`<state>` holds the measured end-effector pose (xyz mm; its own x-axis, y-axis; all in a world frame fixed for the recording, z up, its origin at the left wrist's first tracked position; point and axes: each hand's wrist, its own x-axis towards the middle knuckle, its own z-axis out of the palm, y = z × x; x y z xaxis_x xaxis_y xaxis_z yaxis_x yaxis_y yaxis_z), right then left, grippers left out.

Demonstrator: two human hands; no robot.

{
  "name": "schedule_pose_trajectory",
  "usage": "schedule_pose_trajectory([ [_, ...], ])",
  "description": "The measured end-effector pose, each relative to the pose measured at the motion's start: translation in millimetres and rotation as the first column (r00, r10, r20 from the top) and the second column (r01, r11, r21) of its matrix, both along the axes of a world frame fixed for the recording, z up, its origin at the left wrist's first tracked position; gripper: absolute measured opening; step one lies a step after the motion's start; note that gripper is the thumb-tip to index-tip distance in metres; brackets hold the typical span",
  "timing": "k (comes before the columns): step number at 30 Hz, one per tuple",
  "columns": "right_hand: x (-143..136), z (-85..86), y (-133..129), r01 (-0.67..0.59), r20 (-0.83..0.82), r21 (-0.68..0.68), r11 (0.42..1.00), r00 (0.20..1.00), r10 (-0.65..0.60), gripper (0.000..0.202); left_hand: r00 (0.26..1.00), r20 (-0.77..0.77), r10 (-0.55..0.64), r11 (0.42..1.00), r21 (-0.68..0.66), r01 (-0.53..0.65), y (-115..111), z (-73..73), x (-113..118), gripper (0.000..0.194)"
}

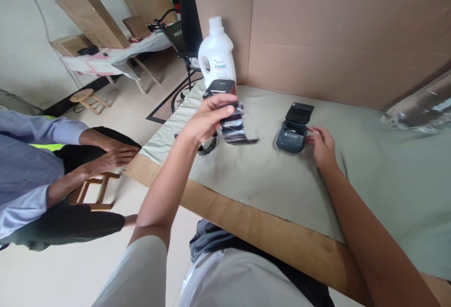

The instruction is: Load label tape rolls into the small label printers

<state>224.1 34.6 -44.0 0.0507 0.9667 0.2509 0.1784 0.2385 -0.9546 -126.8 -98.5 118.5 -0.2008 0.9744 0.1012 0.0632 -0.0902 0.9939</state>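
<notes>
My left hand [211,115] is closed around a dark, glossy, banded strip [233,126], raised above the cloth and blurred by motion; a thin dark end sticks out to the right. Just behind that hand stands a black and red box [220,86], partly hidden by it. My right hand [322,146] has its fingertips on the right side of a small dark label printer [291,137]. The printer rests on the cloth with its lid [299,112] swung up, showing the inner compartment. A dark ring-shaped object [207,147] lies under my left wrist, half covered.
A white jug [216,53] stands at the table's far left corner. Tall cardboard [317,34] walls the back. Clear plastic wrapping [419,103] lies at the right. Another person's hands [112,154] rest near the table's left corner. A chair [176,34] and second table [116,60] stand beyond.
</notes>
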Motion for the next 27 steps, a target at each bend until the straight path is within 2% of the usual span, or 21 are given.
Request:
schedule_pose_trajectory([
  [2,0,8.7,-3,-0.004,0.059,0.074,0.997,0.998,0.000,0.039,0.975,0.176,-0.134,0.985,-0.086,0.151,15,-17.9,50,0.045],
  [4,2,25.4,-7,-0.047,0.099,0.145,0.988,0.994,0.033,0.032,0.920,0.322,-0.224,0.942,-0.172,0.290,33,-38.9,94,0.044],
  [6,5,46.7,-14,-0.144,0.130,0.159,0.977,0.984,0.124,0.030,0.872,0.416,-0.257,0.895,-0.237,0.377,50,-57.9,128,0.046],
  [8,8,67.5,-21,-0.277,0.199,0.094,0.956,0.946,0.254,0.028,0.855,0.454,-0.250,0.877,-0.268,0.399,64,-72.8,150,0.048],
  [10,10,83.2,-27,-0.383,0.297,-0.006,0.924,0.882,0.367,0.026,0.863,0.448,-0.233,0.885,-0.271,0.380,71,-83.0,161,0.049],
  [12,11,91.9,-31,-0.427,0.385,-0.074,0.901,0.821,0.421,0.028,0.874,0.433,-0.221,0.900,-0.255,0.353,72,-89.0,165,0.050],
  [15,9,96.0,-33,-0.413,0.470,-0.103,0.905,0.781,0.410,0.031,0.879,0.437,-0.191,0.911,-0.255,0.325,65,-92.1,164,0.058],
  [18,6,97.8,-28,-0.436,0.484,-0.160,0.886,0.747,0.455,0.035,0.871,0.456,-0.185,0.910,-0.256,0.327,53,-94.9,163,0.076],
  [20,5,98.8,-21,-0.462,0.475,-0.181,0.868,0.732,0.489,0.037,0.858,0.479,-0.184,0.909,-0.248,0.334,45,-101.3,164,0.086],
  [22,4,98.8,-8,-0.428,0.515,-0.156,0.890,0.734,0.443,0.037,0.834,0.520,-0.186,0.906,-0.238,0.350,39,-112.3,168,0.090],
  [24,2,97.2,9,-0.352,0.598,-0.108,0.930,0.724,0.344,0.038,0.819,0.540,-0.194,0.909,-0.215,0.357,32,-125.9,174,0.081],
  [27,-4,93.3,34,-0.297,0.705,-0.073,0.952,0.660,0.260,0.041,0.834,0.506,-0.219,0.922,-0.171,0.346,22,-142.7,183,0.050],
])
